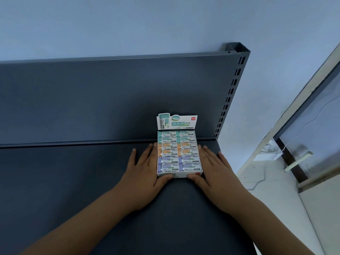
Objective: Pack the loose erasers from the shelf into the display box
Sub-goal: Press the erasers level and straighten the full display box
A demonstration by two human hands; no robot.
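The left grip, a bare hand, lies flat and released on the shelf. Its straight fingers run along the left wall of the box and its thumb stretches across the near wall. The right grip, also a bare hand, mirrors it: the fingers are straight against the right wall and the thumb lies along the front. Neither is clenched; both press against the box from the sides.

Between them sits a small white cardboard display box with its printed header flap standing upright at the far end. It is filled with paper-sleeved rectangular erasers lying flat in two columns of six rows. The two farthest rows are teal, the middle two orange and the two nearest purple.

The box rests on a dark grey metal shelf, near its right end and close to the dark grey back panel. A slotted metal upright rises at the panel's right edge. Behind it is a pale blue wall. To the far right stands a glass pane in a pale frame with a white bar handle, and a thin white cable trails over the pale floor.
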